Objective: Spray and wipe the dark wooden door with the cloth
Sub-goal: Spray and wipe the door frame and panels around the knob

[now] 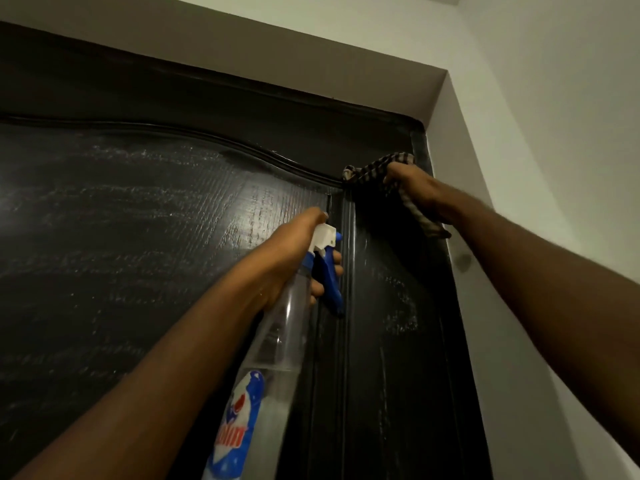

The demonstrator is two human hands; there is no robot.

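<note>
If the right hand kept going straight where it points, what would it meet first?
The checked cloth it grips leads the right hand, so the upper corner of the dark door comes first; they seem in contact, though depth is unclear.

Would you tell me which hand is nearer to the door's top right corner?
Right. The right hand holds the cloth just below the door corner; the left hand holds the bottle lower and further left.

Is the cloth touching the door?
Touching. The head view shows the right hand holding the checked cloth against the dark door near its top right corner.
</note>
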